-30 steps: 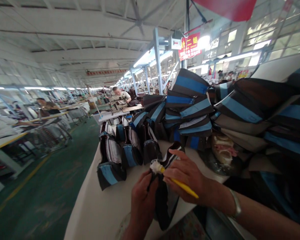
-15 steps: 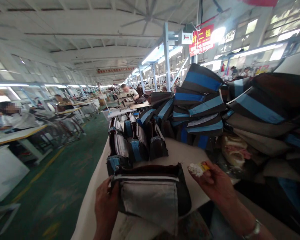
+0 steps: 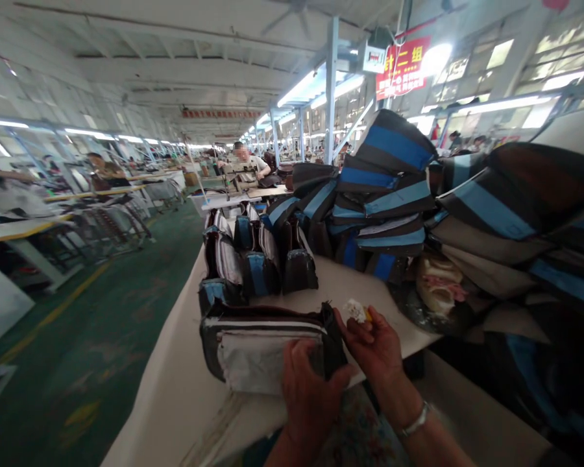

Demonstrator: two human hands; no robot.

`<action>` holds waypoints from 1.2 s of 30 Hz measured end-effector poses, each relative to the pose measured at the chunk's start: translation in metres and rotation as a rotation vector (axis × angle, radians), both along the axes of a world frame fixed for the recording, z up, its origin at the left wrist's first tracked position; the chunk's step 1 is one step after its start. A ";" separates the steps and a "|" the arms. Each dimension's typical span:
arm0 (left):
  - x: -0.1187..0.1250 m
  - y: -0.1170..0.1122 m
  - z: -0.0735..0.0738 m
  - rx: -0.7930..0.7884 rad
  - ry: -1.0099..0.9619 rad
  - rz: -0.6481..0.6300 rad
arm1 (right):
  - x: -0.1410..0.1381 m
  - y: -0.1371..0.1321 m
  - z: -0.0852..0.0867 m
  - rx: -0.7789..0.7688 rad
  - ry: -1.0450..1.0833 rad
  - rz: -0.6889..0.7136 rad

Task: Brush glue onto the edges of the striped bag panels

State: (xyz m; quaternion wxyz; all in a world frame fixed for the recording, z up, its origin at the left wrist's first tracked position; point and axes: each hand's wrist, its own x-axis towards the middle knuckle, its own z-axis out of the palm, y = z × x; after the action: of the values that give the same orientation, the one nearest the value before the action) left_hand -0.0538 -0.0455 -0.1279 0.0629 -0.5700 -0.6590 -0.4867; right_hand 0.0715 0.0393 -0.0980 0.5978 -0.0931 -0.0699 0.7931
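Note:
An unfinished dark bag (image 3: 209, 347) lies before me on the pale table, its pale front panel and light zipper strip facing me and its top partly open. My left hand (image 3: 311, 383) grips its right end, with the fingers on the front panel and the thumb at the right corner. Just past that same end, my right hand (image 3: 377, 344) pinches a small yellow-handled brush (image 3: 355, 311) with a clumped white head. The brush is close to the bag's upper right corner; whether it touches cannot be told.
Several similar bags (image 3: 257, 272) stand behind on the table (image 3: 340, 279). A tall heap of dark pieces with blue bands (image 3: 394, 185) rises to the right. Near it sits a crusted cream container (image 3: 438, 285). A co-worker (image 3: 248, 162) sits at a machine beyond; a green aisle (image 3: 126, 292) runs along the left.
My left hand has gone from the bag's left end to its right end. My right hand has brought the brush leftward, close to the bag's right corner. The view has shifted slightly.

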 end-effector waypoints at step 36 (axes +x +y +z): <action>-0.067 -0.090 0.102 -0.237 -0.543 -0.310 | -0.011 -0.057 0.155 1.912 -1.321 -0.375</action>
State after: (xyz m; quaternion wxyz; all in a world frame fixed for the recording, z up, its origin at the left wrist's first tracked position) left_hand -0.1211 -0.1353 -0.0256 -0.2565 -0.5164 -0.6090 -0.5446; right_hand 0.0606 -0.0175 0.0568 0.3795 -0.0087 -0.9179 0.1157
